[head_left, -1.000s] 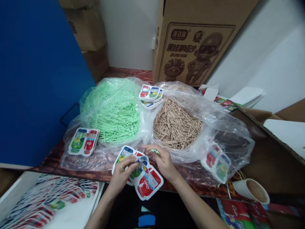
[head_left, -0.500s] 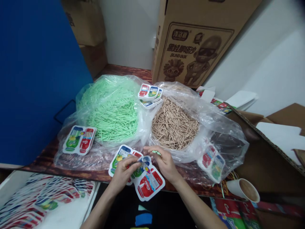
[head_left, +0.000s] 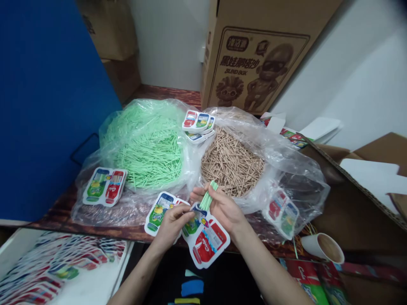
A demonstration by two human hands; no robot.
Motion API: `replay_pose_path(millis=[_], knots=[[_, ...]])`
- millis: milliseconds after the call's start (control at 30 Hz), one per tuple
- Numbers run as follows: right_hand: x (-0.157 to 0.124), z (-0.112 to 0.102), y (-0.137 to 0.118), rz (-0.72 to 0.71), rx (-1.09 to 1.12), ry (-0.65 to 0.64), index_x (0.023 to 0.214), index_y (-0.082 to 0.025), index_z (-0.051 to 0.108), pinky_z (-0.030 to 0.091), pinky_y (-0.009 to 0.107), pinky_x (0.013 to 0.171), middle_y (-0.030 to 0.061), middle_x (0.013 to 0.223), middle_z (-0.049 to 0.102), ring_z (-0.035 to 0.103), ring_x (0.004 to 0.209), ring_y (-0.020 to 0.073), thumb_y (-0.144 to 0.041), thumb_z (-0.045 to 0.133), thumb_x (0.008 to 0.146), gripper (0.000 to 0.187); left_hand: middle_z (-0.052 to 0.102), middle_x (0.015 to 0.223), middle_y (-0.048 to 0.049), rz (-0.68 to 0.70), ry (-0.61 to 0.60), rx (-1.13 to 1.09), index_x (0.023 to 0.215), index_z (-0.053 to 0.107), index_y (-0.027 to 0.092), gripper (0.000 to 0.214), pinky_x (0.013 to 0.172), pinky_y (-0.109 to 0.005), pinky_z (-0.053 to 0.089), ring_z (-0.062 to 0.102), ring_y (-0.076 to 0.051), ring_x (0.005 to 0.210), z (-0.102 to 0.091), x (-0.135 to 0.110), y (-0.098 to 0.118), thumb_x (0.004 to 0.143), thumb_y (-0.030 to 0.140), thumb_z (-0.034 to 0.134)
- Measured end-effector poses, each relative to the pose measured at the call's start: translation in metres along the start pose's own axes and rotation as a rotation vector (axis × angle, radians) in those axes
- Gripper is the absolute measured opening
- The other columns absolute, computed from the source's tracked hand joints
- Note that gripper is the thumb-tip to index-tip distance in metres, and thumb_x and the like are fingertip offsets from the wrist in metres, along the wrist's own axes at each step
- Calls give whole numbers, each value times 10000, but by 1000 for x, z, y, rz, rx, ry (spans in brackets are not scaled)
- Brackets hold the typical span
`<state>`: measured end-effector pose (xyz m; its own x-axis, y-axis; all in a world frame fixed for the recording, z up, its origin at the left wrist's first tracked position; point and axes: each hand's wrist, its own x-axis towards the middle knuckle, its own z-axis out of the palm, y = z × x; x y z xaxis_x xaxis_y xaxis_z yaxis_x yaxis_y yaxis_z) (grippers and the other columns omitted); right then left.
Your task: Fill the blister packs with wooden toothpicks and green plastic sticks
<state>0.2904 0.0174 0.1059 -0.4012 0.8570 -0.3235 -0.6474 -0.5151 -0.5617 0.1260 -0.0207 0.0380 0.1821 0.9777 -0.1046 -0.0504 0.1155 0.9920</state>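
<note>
My left hand pinches the upper left edge of a can-shaped double packet, its halves printed green and red. In my right hand is a small bundle of pale green sticks, gripped between thumb and fingers. The bundle's lower ends meet the top of the packet's green half; how far they reach inside cannot be made out. Behind my left hand, another such packet lies at the table's front. Beyond are a plastic bag of green sticks and a bag of brown sticks.
More packets lie on the bags: one at left, a small stack between them, one at right. A white box of packets stands lower left. A paper cup sits right, beside an open carton.
My right hand has tilted the green sticks from end-on to upright and brought them to the packet's opening. The held packet has shifted slightly right.
</note>
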Motion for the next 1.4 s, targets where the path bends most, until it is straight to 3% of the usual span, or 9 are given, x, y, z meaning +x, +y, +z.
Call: replay_pose_path(millis=[133,300,400,500,567,700,967,1200,1400], knots=[[-6,-1,2,-35,-107,54,871,-206,551,548,385,825,50,984,733,697,934,203,-311,665,847,158,678,787,-28,-35,16,-58,828,738,169,204,686,-256,462,593,-170,734,8,-1,4,791,358,672],[-19,-3,-15,4,-663,-90,1126,-225,580,485,337,897,55,1159,648,627,1042,184,-334,648,856,299,660,785,-21,21,141,-87,788,741,175,172,689,-241,462,588,-164,756,11,5,5,759,340,702],[-27,-5,-24,-142,-978,-23,1252,-282,521,444,347,940,45,1216,596,568,1110,186,-304,614,873,390,680,825,-28,40,204,-106,787,745,176,168,709,-243,470,602,-171,787,11,9,5,731,333,723],[-32,-7,-18,-300,-1346,25,1028,-238,652,444,355,899,40,1033,633,589,976,197,-223,580,879,166,688,845,-28,14,235,-134,804,739,172,196,709,-246,482,606,-171,783,12,11,7,714,345,731],[-32,-9,-10,-412,-1467,35,1039,-233,663,435,361,912,49,1025,640,585,984,204,-172,535,893,203,681,807,-19,-24,206,-132,816,734,168,216,684,-243,488,602,-162,744,11,10,10,707,354,735],[-32,-14,2,-557,-1484,-26,1230,-274,587,452,334,888,52,1077,635,586,990,193,-131,479,912,365,672,761,-16,-55,119,-80,794,722,162,227,664,-246,499,600,-161,709,3,9,13,707,371,732],[-35,-19,0,-577,-1623,-127,1098,-237,646,455,267,722,40,898,592,570,804,162,-140,423,943,288,682,769,-38,-26,9,22,751,713,167,218,699,-269,494,607,-189,754,0,10,23,695,377,732],[-32,-16,-3,-599,-1489,-25,1092,-228,602,441,266,818,29,978,661,609,891,160,-105,495,897,255,636,655,-1,-114,-192,54,760,699,153,267,582,-243,446,530,-147,603,15,16,22,639,381,770],[-29,-24,-19,-448,-1587,60,769,-201,609,395,242,667,-17,732,622,576,715,146,-136,571,864,121,639,652,-4,-104,-71,95,674,668,165,262,624,-259,444,536,-162,633,23,21,26,751,415,659]])
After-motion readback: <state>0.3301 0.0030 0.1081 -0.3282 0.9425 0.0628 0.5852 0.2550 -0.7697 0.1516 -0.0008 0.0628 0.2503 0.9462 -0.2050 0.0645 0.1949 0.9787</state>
